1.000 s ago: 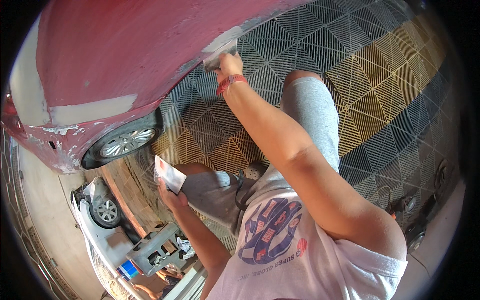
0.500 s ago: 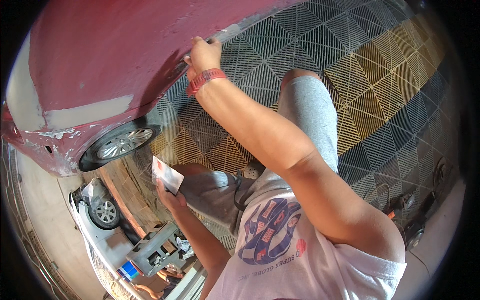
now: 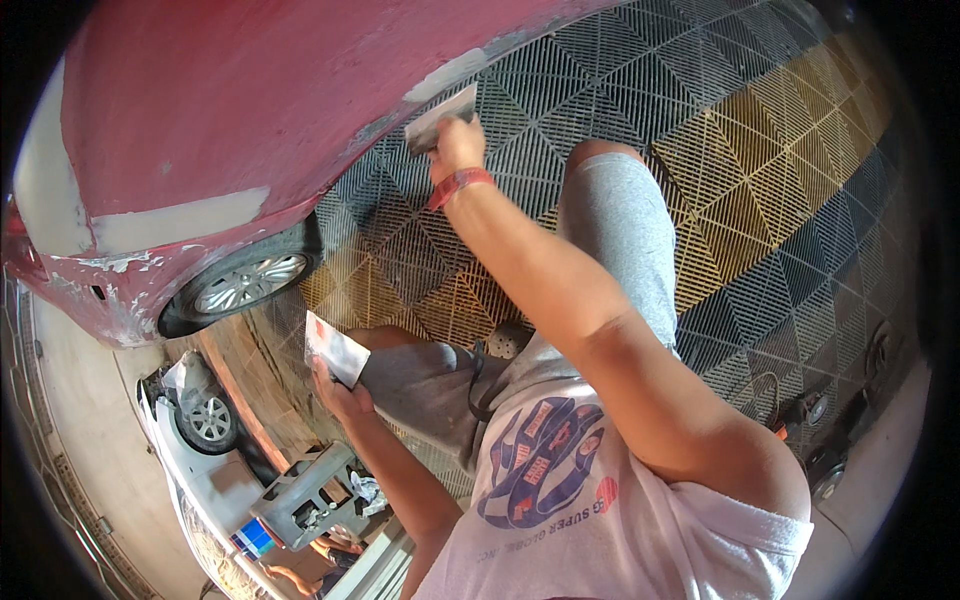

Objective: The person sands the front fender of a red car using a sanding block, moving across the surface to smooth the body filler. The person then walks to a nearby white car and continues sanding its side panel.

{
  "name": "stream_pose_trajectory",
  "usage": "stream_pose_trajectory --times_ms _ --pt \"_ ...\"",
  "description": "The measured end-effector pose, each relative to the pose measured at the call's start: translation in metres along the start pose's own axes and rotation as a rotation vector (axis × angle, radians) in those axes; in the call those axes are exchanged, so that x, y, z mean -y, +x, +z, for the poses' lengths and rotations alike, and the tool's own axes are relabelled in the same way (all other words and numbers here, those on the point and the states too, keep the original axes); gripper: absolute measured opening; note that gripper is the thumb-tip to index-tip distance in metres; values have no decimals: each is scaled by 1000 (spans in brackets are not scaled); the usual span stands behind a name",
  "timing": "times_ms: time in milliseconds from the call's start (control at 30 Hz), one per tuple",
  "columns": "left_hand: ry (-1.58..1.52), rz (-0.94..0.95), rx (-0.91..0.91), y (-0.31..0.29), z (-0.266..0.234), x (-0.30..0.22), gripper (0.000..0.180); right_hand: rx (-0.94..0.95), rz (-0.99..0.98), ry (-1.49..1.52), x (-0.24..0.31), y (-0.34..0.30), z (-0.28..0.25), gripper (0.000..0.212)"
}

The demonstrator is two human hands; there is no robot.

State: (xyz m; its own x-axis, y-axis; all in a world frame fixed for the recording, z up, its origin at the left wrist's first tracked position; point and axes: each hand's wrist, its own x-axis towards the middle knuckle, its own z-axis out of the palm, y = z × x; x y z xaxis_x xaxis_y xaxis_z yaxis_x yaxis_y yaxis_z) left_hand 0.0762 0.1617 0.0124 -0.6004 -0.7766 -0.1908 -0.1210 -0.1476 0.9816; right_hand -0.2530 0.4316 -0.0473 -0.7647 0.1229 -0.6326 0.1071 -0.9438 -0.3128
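Note:
My right hand (image 3: 457, 146), with a red watch on its wrist, grips a flat rectangular putty spreader (image 3: 428, 128). The spreader is just off the lower edge of the red car body (image 3: 230, 100), by a pale filler patch (image 3: 447, 75). Lower and to the left, my left hand (image 3: 345, 395) is closed on a flat rectangular putty plate (image 3: 336, 350), whose whitish face carries a red smear. That plate is held near my left knee, away from the car.
The car's wheel (image 3: 250, 285) sits left of my hands, below another grey filler strip (image 3: 185, 220). Interlocking slatted tiles (image 3: 600, 90) cover the floor. A grey tool tray (image 3: 310, 495) and a white vehicle part with a wheel (image 3: 210, 425) are at lower left; another person's arm shows there.
My right hand has drawn back from the car's lower edge, toward me and slightly right, bringing the spreader into sight. My left hand with the plate has hardly moved.

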Motion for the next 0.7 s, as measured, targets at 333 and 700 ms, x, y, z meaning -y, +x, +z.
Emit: stream_pose_trajectory --times_ms 333,700 --pt "-7 3 -6 -1 -10 2 57 23 75 -80 38 13 1 46" --pt "26 7 -10 -2 -6 0 60 103 -4 -126 50 -36 49 55"
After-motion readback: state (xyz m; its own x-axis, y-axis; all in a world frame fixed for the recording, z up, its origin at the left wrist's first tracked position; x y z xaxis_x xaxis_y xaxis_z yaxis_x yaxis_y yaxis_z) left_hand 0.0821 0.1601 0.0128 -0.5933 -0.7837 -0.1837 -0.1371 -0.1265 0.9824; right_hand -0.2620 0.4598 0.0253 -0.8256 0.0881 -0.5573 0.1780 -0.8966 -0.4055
